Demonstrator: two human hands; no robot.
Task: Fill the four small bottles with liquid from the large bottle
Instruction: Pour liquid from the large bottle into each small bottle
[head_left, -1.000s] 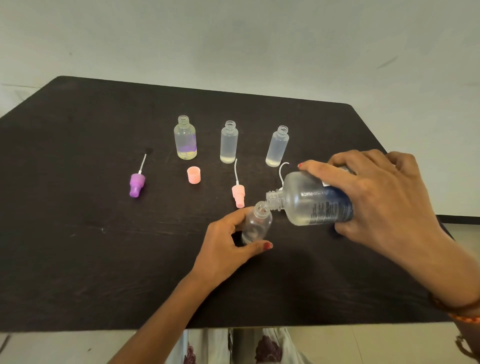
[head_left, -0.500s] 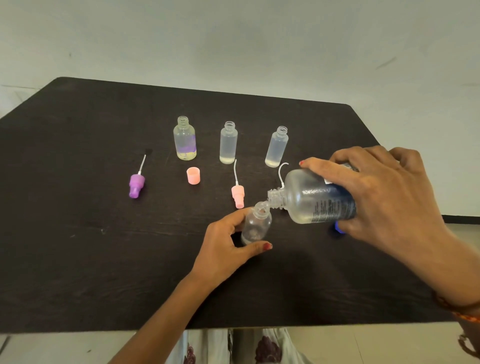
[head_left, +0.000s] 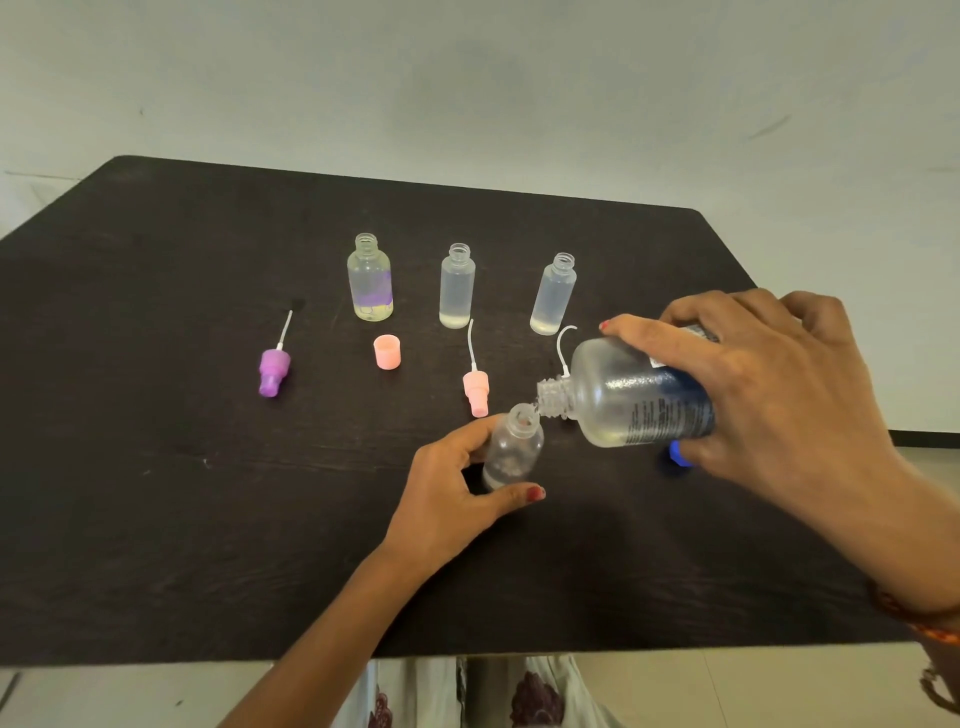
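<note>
My right hand (head_left: 769, 384) grips the large clear bottle (head_left: 618, 397), tipped on its side with its open neck touching the mouth of a small clear bottle (head_left: 511, 449). My left hand (head_left: 452, 499) holds that small bottle upright on the dark table (head_left: 156, 467), thumb and fingers curled round it. Three more small bottles stand uncapped in a row behind: one with a purple patch (head_left: 370, 278), a middle one (head_left: 457, 293) and a right one (head_left: 553, 293). Each has a little liquid at the bottom.
Loose on the table lie a purple spray top (head_left: 274, 366), a pink cap (head_left: 387, 352) and a pink spray top (head_left: 475, 387). A white tube (head_left: 563, 348) curls behind the large bottle. A blue cap (head_left: 675, 453) peeks out under my right hand.
The large bottle has tilted slightly further, its base lifting, and a blue cap has come into sight beneath my right hand. My left hand and the small bottle stay put.
</note>
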